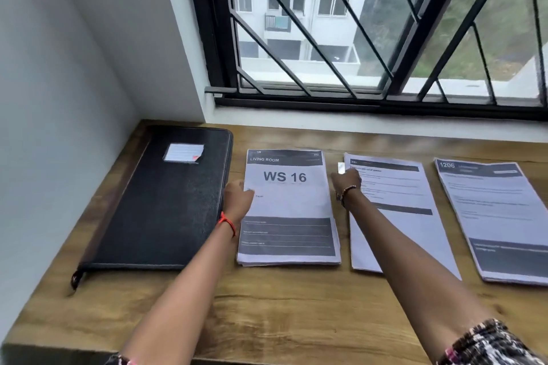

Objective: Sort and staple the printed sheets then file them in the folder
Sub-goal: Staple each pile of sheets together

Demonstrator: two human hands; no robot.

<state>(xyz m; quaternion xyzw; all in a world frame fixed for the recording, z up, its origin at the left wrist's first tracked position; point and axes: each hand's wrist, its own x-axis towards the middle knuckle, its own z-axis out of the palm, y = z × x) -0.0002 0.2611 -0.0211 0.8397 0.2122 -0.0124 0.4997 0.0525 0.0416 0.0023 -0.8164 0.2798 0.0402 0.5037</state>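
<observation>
1. The right hand (pixel 347 182) was curled into a fist around a small pale object (pixel 341 168) that stuck up above the knuckles. The object was too blurred to identify.
2. The left hand (pixel 238 198) showed mostly its back, so its fingers were largely hidden. Its thumb lay on the top sheet, and the hand gripped the left edge of the "WS 16" stack (pixel 289 207).
3. The right forearm crossed the middle stack (pixel 394 216) and covered its near-left part. The print on that stack was too smeared to read.
4. The right stack (pixel 498 216), headed "1206", ran out of the frame at its far-right side.
5. The "WS 16" stack lay flat on the wooden desk (pixel 281 305), just beside the folder (pixel 160 210). Its top sheet read "LIVING ROOM", and the edges of the sheets beneath fanned out slightly at the near end.
6. The folder was black and closed. It lay flat at the desk's left end against the wall, with a lined label (pixel 184 152) stuck near its far edge, one corner lifting.
7. The three stacks sat in a row, apart from one another, with the fist over the gap between the first two.
8. A window grille (pixel 326 38) of black bars rose behind the desk, with pale buildings and greenery blurred beyond it.
9. A red thread (pixel 228 224) circled the left wrist and a bracelet (pixel 347 191) the right. A patterned sleeve (pixel 486 344) was cut off at the bottom edge.
</observation>
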